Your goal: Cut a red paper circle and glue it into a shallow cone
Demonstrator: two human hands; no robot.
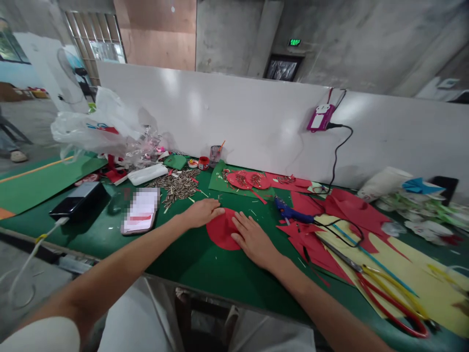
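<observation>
A round red disc [222, 232], seemingly paper or felt, lies flat on the green tabletop in front of me. My right hand [254, 240] rests palm down over the disc's right edge, its fingers stretched out and slightly spread. At the upper left edge of the disc is my left hand [203, 213], its thumb reaching over the red surface and apart from the fingers. Beyond the disc lie red pieces [240, 179] with dark seeds arranged on them, on a green sheet [218, 182]. A loose pile of striped seeds [180, 187] is beyond my left hand.
Right of my hands lie a blue glue gun [295, 213], red scraps [306, 242] and scissors [394, 288] with red and yellow handles. A phone [141, 211] and a black power bank [78, 200] are at left. A white partition [252, 117] bounds the table's back.
</observation>
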